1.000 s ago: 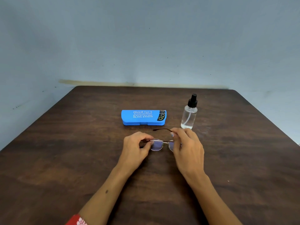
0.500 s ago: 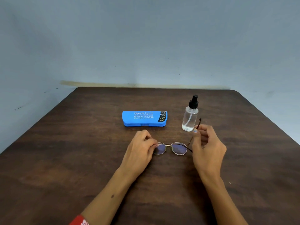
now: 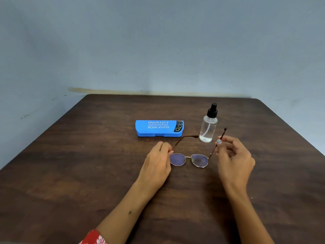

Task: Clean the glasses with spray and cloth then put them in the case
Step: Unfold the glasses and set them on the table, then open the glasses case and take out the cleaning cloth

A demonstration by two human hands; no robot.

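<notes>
Head view: the glasses (image 3: 189, 160) sit low over the dark wooden table (image 3: 88, 173), between the two hands, lenses toward the wearer and both temples unfolded; whether the frame touches the tabletop cannot be determined. The left hand (image 3: 156, 166) pinches the frame at the left hinge, fingers curled around it; the right hand (image 3: 234, 159) pinches the right temple partway along its length, remaining fingers loosely curled. This two-point hold likely keeps skin off the lenses and presents both lens faces for spraying.

The spray bottle (image 3: 209, 126) stands upright just beyond the right hand, within easy reach; it is transparent, holds a small amount of clear liquid at the bottom, and its black nozzle cap is fitted. The blue case (image 3: 159, 128) lies closed, well apart from the glasses, beyond the left hand; its contents are hidden. No cloth is visible; it may be inside the case.
</notes>
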